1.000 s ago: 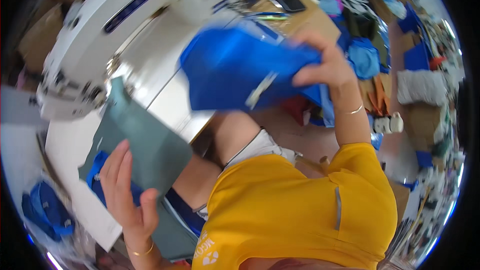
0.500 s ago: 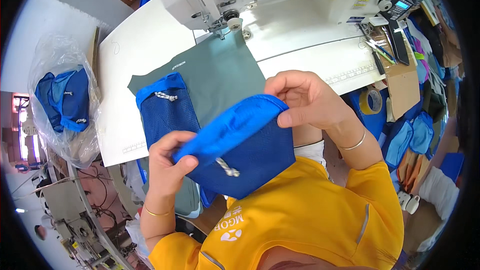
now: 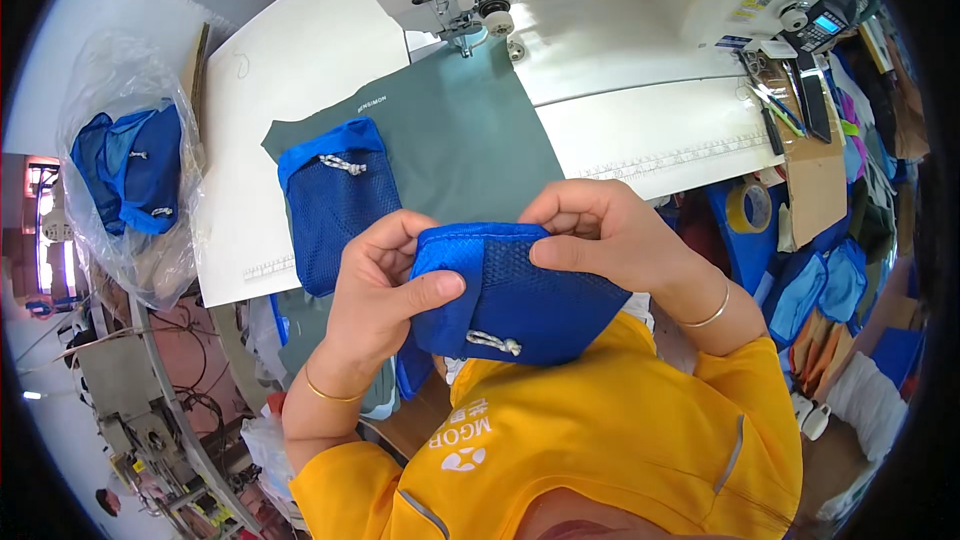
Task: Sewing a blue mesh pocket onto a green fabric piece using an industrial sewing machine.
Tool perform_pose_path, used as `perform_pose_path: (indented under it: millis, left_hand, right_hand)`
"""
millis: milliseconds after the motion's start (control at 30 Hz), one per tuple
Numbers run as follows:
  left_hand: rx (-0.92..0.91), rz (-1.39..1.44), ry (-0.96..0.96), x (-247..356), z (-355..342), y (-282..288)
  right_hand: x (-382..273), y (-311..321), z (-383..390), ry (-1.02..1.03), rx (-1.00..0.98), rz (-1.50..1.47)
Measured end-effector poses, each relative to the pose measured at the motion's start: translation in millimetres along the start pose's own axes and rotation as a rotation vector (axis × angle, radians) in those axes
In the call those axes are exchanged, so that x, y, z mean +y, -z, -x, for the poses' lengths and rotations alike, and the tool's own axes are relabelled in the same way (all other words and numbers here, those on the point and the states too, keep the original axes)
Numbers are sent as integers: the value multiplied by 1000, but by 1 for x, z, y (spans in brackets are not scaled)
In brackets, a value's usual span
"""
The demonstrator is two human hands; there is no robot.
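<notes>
Between my two hands is a blue mesh pouch [image 3: 545, 315] with a brighter blue fabric band and a short pale cord loop on its front. My left hand [image 3: 395, 285] pinches the band at its left end, thumb in front. At the upper edge, right of the middle, my right hand [image 3: 590, 240] pinches the stitched rim. A second blue mesh pouch [image 3: 345, 215], also with a pale cord, lies on a grey-green fabric piece [image 3: 470, 140] on the table. The far end of that fabric sits under the presser foot of a white sewing machine [image 3: 690, 15].
The white table [image 3: 290, 60] has a ruler scale along its front edge. At left, a clear plastic bag [image 3: 95, 90] holds more blue pouches. Pens and scissors lie on cardboard [image 3: 815, 180] at right, near a yellow tape roll [image 3: 748, 208]. Blue fabric pieces [image 3: 845, 275] are heaped beyond.
The held pouch has turned from slanted to nearly level, its mesh front now facing up. My hands have come closer together, the right one moving down along the rim.
</notes>
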State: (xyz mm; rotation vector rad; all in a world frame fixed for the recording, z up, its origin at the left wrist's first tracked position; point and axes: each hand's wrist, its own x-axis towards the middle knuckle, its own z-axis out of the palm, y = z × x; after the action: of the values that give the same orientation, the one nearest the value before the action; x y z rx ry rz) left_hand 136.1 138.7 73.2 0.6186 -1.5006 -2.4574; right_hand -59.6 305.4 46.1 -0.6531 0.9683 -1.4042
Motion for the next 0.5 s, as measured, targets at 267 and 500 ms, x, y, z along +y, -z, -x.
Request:
perform_pose_path:
  millis: [267,500]
  left_hand:
    - [-66,359,110,-22,11,3]
    - [-2,2,-72,-7,16,-23]
  right_hand:
    - [19,6,13,132,49,265]
    - [-2,-27,21,661,114,947]
